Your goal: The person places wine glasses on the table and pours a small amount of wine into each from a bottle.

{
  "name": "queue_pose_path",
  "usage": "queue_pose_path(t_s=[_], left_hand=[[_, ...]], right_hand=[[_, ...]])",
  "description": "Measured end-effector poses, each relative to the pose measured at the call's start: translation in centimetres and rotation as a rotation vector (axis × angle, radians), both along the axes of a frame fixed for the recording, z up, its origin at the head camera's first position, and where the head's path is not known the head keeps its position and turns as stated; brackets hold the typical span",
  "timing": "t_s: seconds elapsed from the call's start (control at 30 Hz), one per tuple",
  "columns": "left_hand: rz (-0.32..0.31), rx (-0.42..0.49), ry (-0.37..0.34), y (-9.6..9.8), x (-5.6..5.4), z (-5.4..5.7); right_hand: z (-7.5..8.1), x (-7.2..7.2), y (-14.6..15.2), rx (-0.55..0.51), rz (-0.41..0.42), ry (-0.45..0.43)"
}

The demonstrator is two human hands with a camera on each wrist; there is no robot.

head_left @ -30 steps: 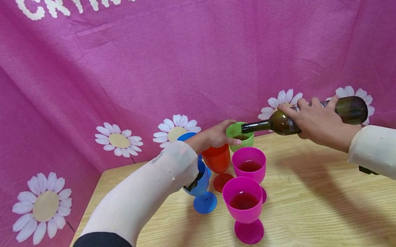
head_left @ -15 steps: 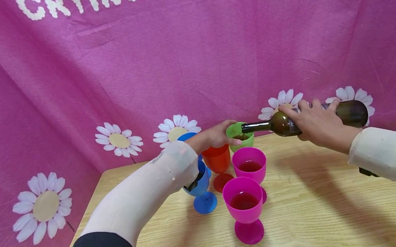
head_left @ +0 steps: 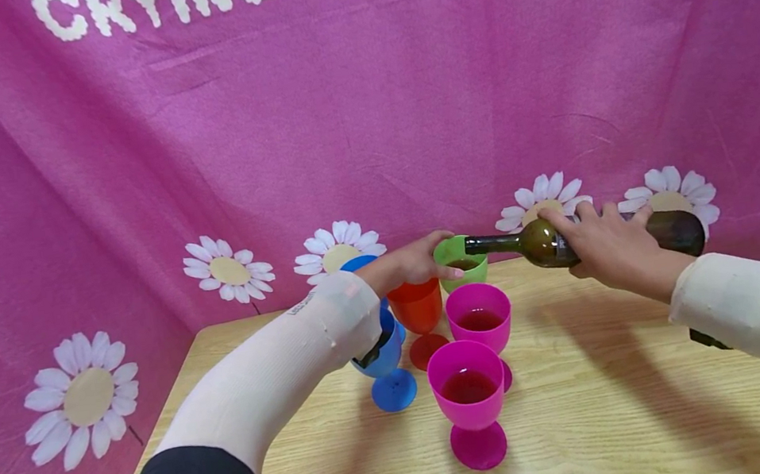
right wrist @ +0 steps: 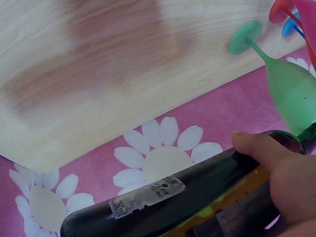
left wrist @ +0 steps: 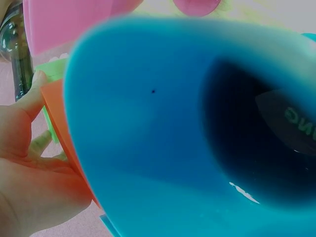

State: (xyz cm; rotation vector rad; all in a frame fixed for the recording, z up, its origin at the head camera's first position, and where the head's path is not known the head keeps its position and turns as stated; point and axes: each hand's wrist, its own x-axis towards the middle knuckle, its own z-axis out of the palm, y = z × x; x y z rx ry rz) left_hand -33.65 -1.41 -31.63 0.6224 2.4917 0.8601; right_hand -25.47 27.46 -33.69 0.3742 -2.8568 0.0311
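At the back of the row, my left hand (head_left: pixel 418 261) grips the green goblet (head_left: pixel 467 280), thumb and fingers at its bowl. Dark liquid shows inside that goblet. My right hand (head_left: pixel 614 250) holds a dark green wine bottle (head_left: pixel 541 243) from above, lying nearly level. The bottle's mouth is at the goblet's rim; I cannot tell whether liquid is flowing. In the right wrist view, a torn label (right wrist: pixel 148 196) shows on the bottle. A blue goblet (left wrist: pixel 143 128) fills most of the left wrist view, dark liquid inside, beside my left hand (left wrist: pixel 29 173).
Two pink goblets (head_left: pixel 471 411) with red liquid stand in front of the green one. Left of them are a red-orange goblet (head_left: pixel 418 310) and blue goblets (head_left: pixel 389 357), partly behind my left arm. The wooden table (head_left: pixel 593 433) meets a pink daisy-print cloth (head_left: pixel 365 127).
My right hand has lowered slightly, bringing the bottle's base down while its mouth stays by the green goblet's rim. My left hand and the goblets have not visibly moved.
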Motion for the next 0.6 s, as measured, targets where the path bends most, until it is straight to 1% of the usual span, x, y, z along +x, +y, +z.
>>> queue_pose_path(t_s=[0.33,0.47,0.6], left_hand=[[-0.008,-0.015,0.009,0.0,-0.1,0.0],[-0.01,-0.011,0.014,0.0,0.0,0.0],[-0.006,-0.026,0.021,-0.1,0.1,0.1]], right_hand=[[-0.9,0.2,0.2,-0.098,-0.001,-0.077],[-1.5,0.4,0.3,-0.152,0.011,-0.093],[-1.9,0.5,0.3,-0.202,0.02,-0.107]])
